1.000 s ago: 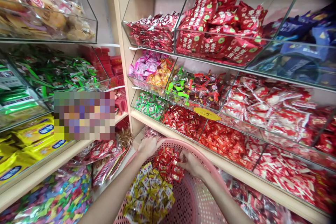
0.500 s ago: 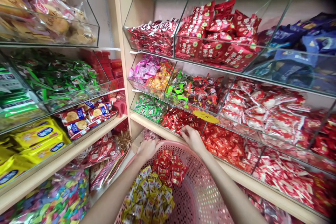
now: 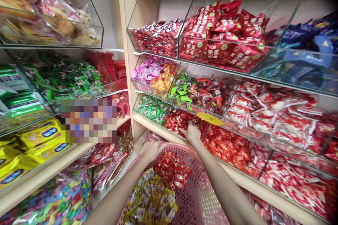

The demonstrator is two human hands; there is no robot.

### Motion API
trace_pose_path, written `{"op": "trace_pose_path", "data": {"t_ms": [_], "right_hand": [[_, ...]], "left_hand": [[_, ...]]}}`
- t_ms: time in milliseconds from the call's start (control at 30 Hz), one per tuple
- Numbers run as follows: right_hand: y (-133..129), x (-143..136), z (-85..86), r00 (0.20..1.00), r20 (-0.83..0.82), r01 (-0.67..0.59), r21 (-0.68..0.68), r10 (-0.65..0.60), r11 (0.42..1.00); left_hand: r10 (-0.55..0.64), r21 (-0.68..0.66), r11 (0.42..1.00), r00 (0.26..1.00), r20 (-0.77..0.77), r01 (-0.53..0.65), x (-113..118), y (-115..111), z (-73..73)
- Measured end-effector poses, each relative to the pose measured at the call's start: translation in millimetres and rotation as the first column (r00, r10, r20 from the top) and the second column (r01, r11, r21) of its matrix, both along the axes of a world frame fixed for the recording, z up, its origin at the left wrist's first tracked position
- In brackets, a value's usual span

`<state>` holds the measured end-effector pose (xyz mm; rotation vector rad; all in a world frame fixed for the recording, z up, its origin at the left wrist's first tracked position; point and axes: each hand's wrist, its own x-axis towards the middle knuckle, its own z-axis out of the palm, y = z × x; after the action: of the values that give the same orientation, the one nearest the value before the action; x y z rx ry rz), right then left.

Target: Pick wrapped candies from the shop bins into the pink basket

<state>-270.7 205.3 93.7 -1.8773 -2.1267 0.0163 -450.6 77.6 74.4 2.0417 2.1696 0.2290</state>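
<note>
A pink perforated plastic basket [image 3: 208,182] is held below the shelves, and my left hand [image 3: 150,150] is closed over its far rim. Inside it lie a heap of yellow-and-white wrapped candies [image 3: 151,197] and a smaller pile of red wrapped candies [image 3: 173,170]. My right hand [image 3: 192,133] reaches over the rim into a low bin of dark red wrapped candies [image 3: 176,119]. Its thumb stands apart from the fingers, whose tips dip among the wrappers and are partly hidden. No candy is visible in that hand.
Green wrapped candies [image 3: 151,109] fill the bin to the left, orange-red ones [image 3: 228,147] the bin to the right. A yellow "15" tag [image 3: 210,118] hangs above on the clear front panel. A wooden shelf edge [image 3: 155,128] runs before the bins. Yellow packets [image 3: 39,137] sit at left.
My right hand has moved slightly forward and down into the dark red candies. My left hand stays on the basket rim. The view has shifted a little.
</note>
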Motion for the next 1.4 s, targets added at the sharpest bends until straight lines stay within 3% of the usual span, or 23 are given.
{"op": "trace_pose_path", "data": {"t_ms": [300, 433, 533, 667, 833, 1000, 1400], "right_hand": [[-1, -1, 0.5, 0.997, 0.078, -0.025, -0.002, 0.025, 1.0], [-6, 6, 9.7, 0.993, 0.108, -0.043, 0.032, 0.04, 0.999], [-21, 12, 22.4, 0.992, 0.099, -0.083, 0.093, 0.074, 0.992], [-65, 18, 30.9, 0.975, -0.006, -0.219, 0.188, 0.224, 0.957], [-118, 19, 2.0, 0.932, -0.009, -0.359, 0.127, 0.363, 0.925], [-129, 18, -31.5, 0.939, 0.15, -0.316, 0.016, 0.31, 0.949], [-135, 8, -40.5, 0.938, 0.169, -0.302, -0.027, 0.302, 0.953]], "left_hand": [[-0.004, -0.008, 1.0, 1.0, 0.013, 0.004, -1, 1, -0.9], [0.006, 0.005, 1.0, 1.0, 0.005, -0.006, 0, 1, -1.7], [0.004, 0.011, 1.0, 1.0, 0.011, -0.004, 0, 1, -1.7], [0.024, 0.006, 1.0, 1.0, 0.001, -0.024, 0, 0, -1.8], [0.009, -0.003, 1.0, 1.0, -0.003, -0.009, 1, 0, -3.0], [0.004, -0.004, 1.0, 1.0, 0.005, -0.004, 1, 0, -3.4], [-0.005, 0.0, 1.0, 1.0, -0.011, 0.005, -1, 1, -3.9]]}}
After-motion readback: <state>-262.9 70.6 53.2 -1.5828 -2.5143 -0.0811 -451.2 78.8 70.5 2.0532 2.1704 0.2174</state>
